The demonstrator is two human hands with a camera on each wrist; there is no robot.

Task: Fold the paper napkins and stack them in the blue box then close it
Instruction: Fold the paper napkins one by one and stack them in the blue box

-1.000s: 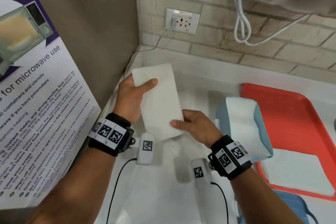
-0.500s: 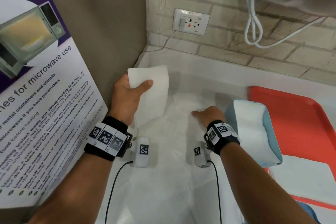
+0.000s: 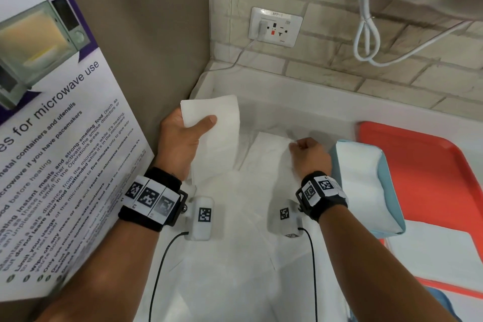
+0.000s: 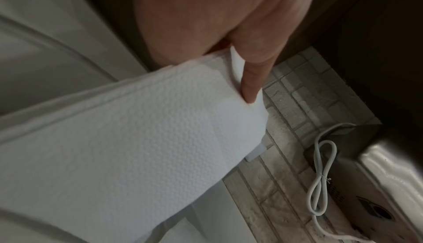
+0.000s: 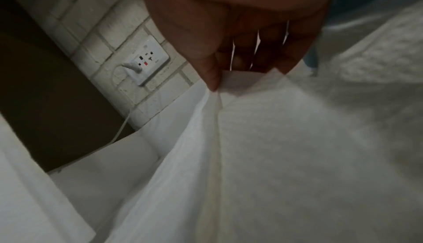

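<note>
My left hand (image 3: 183,136) holds a folded white napkin (image 3: 217,136) upright above the counter, thumb across its front; the left wrist view shows the napkin (image 4: 137,147) pinched against my fingers (image 4: 251,80). My right hand (image 3: 308,154) pinches the far corner of an unfolded napkin (image 3: 264,159) lying flat on the counter; in the right wrist view the thumb and fingers (image 5: 213,73) grip that napkin (image 5: 274,138). The blue box (image 3: 392,191) stands open just right of my right hand, with folded napkins (image 3: 360,178) inside it.
An orange tray (image 3: 431,165) lies at the right with a flat napkin (image 3: 439,259) on its near part. A brown wall with a microwave poster (image 3: 52,138) closes the left side. The brick wall behind carries a socket (image 3: 275,26) and a coiled white cable (image 3: 366,34).
My right hand let go of the folded napkin, moved right and forward, and pinched the corner of the flat napkin. My left hand kept the folded napkin, shifting slightly left.
</note>
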